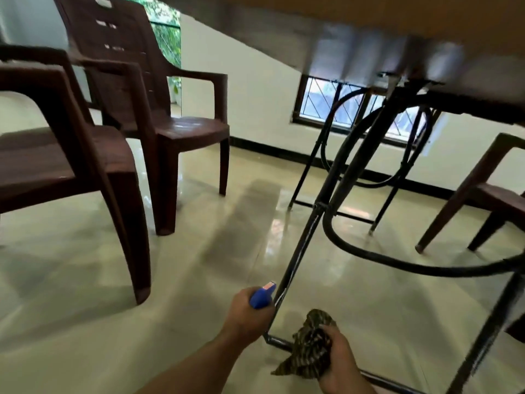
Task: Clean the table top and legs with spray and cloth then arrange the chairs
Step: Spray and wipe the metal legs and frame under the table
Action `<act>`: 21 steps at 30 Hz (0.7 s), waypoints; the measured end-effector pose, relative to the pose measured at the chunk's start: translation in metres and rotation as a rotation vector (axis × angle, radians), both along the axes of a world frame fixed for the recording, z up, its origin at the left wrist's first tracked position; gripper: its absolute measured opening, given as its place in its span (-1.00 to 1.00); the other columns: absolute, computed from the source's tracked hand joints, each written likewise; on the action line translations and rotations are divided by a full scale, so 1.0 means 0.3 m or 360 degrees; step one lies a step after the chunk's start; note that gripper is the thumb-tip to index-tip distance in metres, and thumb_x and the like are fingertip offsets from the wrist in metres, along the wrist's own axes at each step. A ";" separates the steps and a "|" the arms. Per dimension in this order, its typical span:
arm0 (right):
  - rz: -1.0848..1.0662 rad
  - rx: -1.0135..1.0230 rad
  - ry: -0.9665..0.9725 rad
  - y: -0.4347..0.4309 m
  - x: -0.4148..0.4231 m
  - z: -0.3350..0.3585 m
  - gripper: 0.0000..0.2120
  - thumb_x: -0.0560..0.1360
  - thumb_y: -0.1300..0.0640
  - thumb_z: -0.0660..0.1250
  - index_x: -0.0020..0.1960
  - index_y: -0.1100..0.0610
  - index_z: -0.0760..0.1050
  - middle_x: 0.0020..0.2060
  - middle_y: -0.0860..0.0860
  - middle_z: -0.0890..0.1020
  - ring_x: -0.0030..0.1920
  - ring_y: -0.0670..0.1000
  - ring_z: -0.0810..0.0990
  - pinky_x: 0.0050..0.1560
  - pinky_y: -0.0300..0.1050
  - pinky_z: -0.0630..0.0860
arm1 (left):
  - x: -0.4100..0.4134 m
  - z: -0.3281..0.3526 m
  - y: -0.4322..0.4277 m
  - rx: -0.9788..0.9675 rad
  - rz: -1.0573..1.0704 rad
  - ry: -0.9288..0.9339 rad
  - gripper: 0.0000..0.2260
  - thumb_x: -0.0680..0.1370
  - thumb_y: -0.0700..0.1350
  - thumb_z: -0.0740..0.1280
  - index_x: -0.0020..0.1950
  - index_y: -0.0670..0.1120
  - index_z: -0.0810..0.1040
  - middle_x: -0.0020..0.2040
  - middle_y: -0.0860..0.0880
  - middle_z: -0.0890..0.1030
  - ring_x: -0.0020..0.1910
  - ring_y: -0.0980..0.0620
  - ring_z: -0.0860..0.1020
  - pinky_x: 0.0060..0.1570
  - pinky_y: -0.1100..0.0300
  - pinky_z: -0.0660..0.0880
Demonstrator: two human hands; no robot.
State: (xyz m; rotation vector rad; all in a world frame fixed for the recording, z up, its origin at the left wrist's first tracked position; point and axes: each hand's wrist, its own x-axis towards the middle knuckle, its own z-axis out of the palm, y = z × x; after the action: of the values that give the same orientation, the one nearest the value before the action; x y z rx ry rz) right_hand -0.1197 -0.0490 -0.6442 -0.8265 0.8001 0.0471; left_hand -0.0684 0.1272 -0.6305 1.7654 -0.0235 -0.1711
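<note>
- Head view, low, beneath the brown-edged table top (pixel 369 18): its underside fills the upper right, blurred.
- Black metal tube table leg (pixel 297 255): slants down to a floor-level crossbar, with a curved black hoop brace behind it.
- Left hand (pixel 248 314): fingers curled round the blue plastic spray bottle (pixel 260 298), of which only the head shows; the pale nozzle tip sits just beside the leg.
- Right hand (pixel 339 362): grips a bunched dark-and-tan striped cloth (pixel 311 344), low by the corner where leg meets crossbar; whether the cloth touches the metal cannot be told.
- Two dark brown moulded plastic armchairs (pixel 167 129), left, well apart from the table, one nearer the camera.
- Third brown chair (pixel 488 191), right, partly under the table.
- Glossy cream tiled floor (pixel 199 251).
- Brown-framed grilled window (pixel 321 100) in the white far wall.
</note>
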 end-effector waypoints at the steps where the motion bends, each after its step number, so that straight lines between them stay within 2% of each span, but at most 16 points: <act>1: 0.0006 -0.0037 -0.0026 0.001 0.033 0.022 -0.80 0.56 0.21 0.19 0.05 0.27 0.55 -0.24 0.26 0.59 -0.23 0.25 0.55 -0.17 0.15 0.57 | 0.011 0.026 -0.015 -0.0017 -0.0035 -0.0029 -0.86 0.47 -0.27 0.39 -0.27 -0.10 0.54 -0.40 -0.05 0.48 -0.41 0.04 0.45 -0.33 0.07 0.53; 3: 0.0064 -0.0108 -0.0056 -0.004 0.092 0.094 -0.79 0.56 0.17 0.23 0.05 0.29 0.54 -0.23 0.26 0.60 -0.21 0.26 0.58 -0.10 0.18 0.55 | 0.035 0.077 -0.040 -0.0062 -0.0124 -0.0103 -0.87 0.49 -0.26 0.37 -0.26 -0.13 0.52 -0.39 -0.06 0.48 -0.42 0.04 0.46 -0.37 0.12 0.52; 5: 0.0062 -0.0222 -0.0193 -0.009 0.173 0.173 -0.77 0.59 0.16 0.26 0.15 0.28 0.54 -0.15 0.25 0.64 -0.15 0.26 0.62 -0.07 0.17 0.59 | 0.072 0.134 -0.066 -0.0100 -0.0180 -0.0227 -0.88 0.47 -0.19 0.36 -0.26 -0.18 0.54 -0.41 -0.05 0.51 -0.42 0.01 0.50 -0.35 0.05 0.54; 8: 0.0011 -0.0346 -0.0415 0.020 0.276 0.288 -0.81 0.62 0.19 0.23 0.16 0.22 0.55 -0.12 0.18 0.67 -0.18 0.15 0.63 -0.27 0.00 0.54 | 0.120 0.229 -0.098 -0.0223 -0.0210 -0.0369 -0.89 0.52 -0.17 0.40 -0.21 -0.12 0.58 -0.39 -0.02 0.57 -0.40 0.06 0.55 -0.34 0.14 0.54; 11: 0.0132 -0.0392 -0.0490 0.064 0.315 0.348 -0.80 0.56 0.22 0.23 0.11 0.24 0.58 -0.30 0.14 0.62 -0.38 0.11 0.55 -0.48 -0.11 0.39 | 0.145 0.289 -0.126 -0.0364 -0.0174 -0.0443 -0.87 0.54 -0.11 0.45 -0.07 -0.16 0.60 -0.29 -0.05 0.61 -0.34 0.07 0.56 -0.25 0.10 0.57; 14: 0.0194 -0.0451 -0.0550 0.070 0.311 0.370 -0.83 0.49 0.24 0.28 0.00 0.21 0.62 -0.33 0.13 0.57 -0.40 0.09 0.50 -0.40 -0.11 0.32 | 0.155 0.310 -0.144 -0.0432 -0.0134 -0.0480 -0.83 0.54 -0.12 0.45 -0.09 -0.23 0.60 -0.32 -0.06 0.59 -0.37 0.04 0.54 -0.30 0.03 0.56; 19: 0.0247 -0.0560 -0.0617 0.035 0.299 0.382 -0.80 0.53 0.24 0.25 0.06 0.23 0.63 -0.22 0.19 0.61 -0.26 0.13 0.54 -0.29 -0.03 0.38 | 0.148 0.316 -0.155 -0.0456 -0.0147 -0.0541 -0.83 0.52 -0.03 0.43 -0.15 -0.12 0.62 -0.37 -0.07 0.59 -0.38 -0.01 0.58 -0.27 -0.13 0.62; 21: 0.0203 -0.0518 -0.0636 0.037 0.303 0.374 -0.80 0.52 0.28 0.22 0.06 0.26 0.59 -0.25 0.18 0.57 -0.32 0.10 0.54 -0.33 -0.04 0.39 | 0.149 0.314 -0.145 -0.0513 -0.0148 -0.0580 -0.86 0.55 -0.03 0.43 -0.11 -0.09 0.61 -0.35 -0.02 0.59 -0.36 0.02 0.58 -0.31 -0.03 0.62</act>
State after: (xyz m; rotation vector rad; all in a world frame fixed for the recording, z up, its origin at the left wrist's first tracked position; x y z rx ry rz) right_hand -0.0287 -0.0380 -0.5318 -1.1507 0.3795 -0.1356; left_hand -0.0237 0.0838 -0.5364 1.4536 -0.3772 0.0864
